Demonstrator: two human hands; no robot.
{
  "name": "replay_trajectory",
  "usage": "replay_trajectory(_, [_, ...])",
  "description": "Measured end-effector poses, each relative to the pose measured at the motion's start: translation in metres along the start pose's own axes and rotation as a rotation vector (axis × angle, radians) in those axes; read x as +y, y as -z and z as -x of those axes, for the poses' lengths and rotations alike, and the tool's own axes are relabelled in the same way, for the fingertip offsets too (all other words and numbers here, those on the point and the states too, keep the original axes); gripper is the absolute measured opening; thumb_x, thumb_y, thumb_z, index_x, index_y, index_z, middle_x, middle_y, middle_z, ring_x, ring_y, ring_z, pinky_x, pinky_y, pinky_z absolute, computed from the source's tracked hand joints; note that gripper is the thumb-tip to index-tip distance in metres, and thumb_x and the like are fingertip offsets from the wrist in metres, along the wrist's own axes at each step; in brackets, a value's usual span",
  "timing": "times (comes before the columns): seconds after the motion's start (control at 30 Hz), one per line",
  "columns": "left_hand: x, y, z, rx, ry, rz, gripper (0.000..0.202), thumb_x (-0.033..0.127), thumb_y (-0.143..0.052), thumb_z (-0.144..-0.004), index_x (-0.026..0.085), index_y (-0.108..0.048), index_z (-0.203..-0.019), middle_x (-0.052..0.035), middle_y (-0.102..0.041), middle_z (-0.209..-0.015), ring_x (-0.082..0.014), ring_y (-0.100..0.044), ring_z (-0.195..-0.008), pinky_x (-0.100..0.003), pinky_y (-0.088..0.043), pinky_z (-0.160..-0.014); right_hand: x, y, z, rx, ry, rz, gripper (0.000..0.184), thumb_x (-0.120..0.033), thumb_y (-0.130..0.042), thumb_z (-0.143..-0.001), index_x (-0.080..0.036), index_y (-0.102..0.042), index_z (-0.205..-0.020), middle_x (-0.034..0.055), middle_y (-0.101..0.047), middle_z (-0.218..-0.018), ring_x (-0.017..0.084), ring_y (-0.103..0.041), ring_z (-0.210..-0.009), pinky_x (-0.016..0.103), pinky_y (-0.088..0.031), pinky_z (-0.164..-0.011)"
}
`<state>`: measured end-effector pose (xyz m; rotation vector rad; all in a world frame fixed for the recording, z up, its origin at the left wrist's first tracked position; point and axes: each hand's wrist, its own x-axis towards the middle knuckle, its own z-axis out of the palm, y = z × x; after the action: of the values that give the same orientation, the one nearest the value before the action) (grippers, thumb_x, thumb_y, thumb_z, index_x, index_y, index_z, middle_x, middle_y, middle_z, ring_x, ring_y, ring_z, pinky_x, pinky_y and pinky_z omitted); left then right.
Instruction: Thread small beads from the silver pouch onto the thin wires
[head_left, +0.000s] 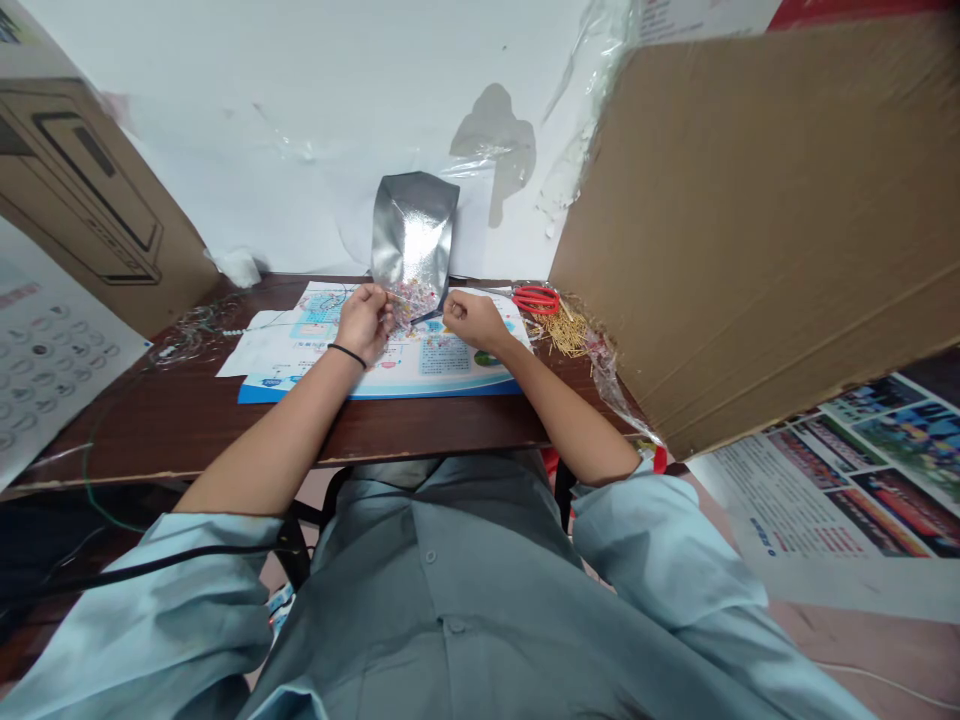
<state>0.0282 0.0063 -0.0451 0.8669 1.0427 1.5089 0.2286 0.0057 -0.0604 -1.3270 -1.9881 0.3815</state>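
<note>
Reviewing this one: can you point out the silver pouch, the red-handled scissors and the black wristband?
Silver pouch (415, 232): head view, on its shiny front.
Red-handled scissors (537, 300): head view, on the handles.
Black wristband (347, 351): head view, midway along its visible strip.

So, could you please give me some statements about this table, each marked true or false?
1. The silver bag is beyond the left hand and the right hand. True.
2. A dark band circles the right wrist. False: it circles the left wrist.
3. The red-handled tool lies right of the silver bag. True.
4. The small pieces between the hands are all black. False: they are multicoloured.
5. Thin golden pieces lie beside the red-handled tool. True.
</note>
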Motion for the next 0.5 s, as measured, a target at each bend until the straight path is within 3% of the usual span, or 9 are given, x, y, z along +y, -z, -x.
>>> replay_trajectory(0.17, [-0.010, -0.002, 0.004, -0.072, -0.058, -0.148, 0.027, 0.017, -0.087, -0.086, 0.019, -0.061, -0.078, 0.0017, -0.072, -0.074, -0.0053, -0.049, -0.053, -0.016, -0.037, -0.047, 0.005, -0.001, 0.000, -0.029, 0.062, 0.116, 0.009, -0.016, -0.066, -0.091, -0.024, -0.071, -0.091, 0.0033, -0.075, -0.090, 0.024, -0.065, -0.092, 0.036, -0.049, -0.087])
replay_trajectory(0.3, [-0.017, -0.002, 0.004, -0.150, -0.105, -0.261, 0.024, 0.016, -0.093, -0.080, 0.019, -0.070, -0.074, 0.0003, -0.072, -0.070, -0.0078, -0.052, -0.055, -0.018, -0.042, -0.050, 0.000, -0.005, 0.000, -0.044, 0.050, -0.132, 0.030, -0.016, -0.070, -0.086, -0.022, -0.074, -0.115, 0.0038, -0.081, -0.107, 0.020, -0.069, -0.090, 0.034, -0.055, -0.088])
replay_trajectory(0.4, [-0.021, -0.003, 0.004, -0.156, -0.146, -0.283, 0.024, 0.014, -0.097, -0.076, 0.019, -0.073, -0.072, 0.0004, -0.070, -0.068, -0.0104, -0.059, -0.061, -0.019, -0.046, -0.056, -0.005, -0.010, 0.001, -0.131, 0.009, -0.346, 0.034, -0.018, -0.069, -0.089, -0.021, -0.072, -0.123, -0.0002, -0.080, -0.095, 0.016, -0.068, -0.076, 0.032, -0.057, -0.081])
replay_trajectory(0.5, [-0.025, -0.005, 0.006, -0.174, -0.169, -0.300, 0.024, 0.012, -0.097, -0.074, 0.019, -0.075, -0.070, -0.0005, -0.070, -0.068, -0.0133, -0.064, -0.068, -0.020, -0.049, -0.061, -0.008, -0.014, 0.001, -0.127, -0.011, -0.408, 0.018, -0.021, -0.066, -0.093, -0.021, -0.071, -0.110, -0.0031, -0.075, -0.080, 0.017, -0.069, -0.074, 0.031, -0.058, -0.079])
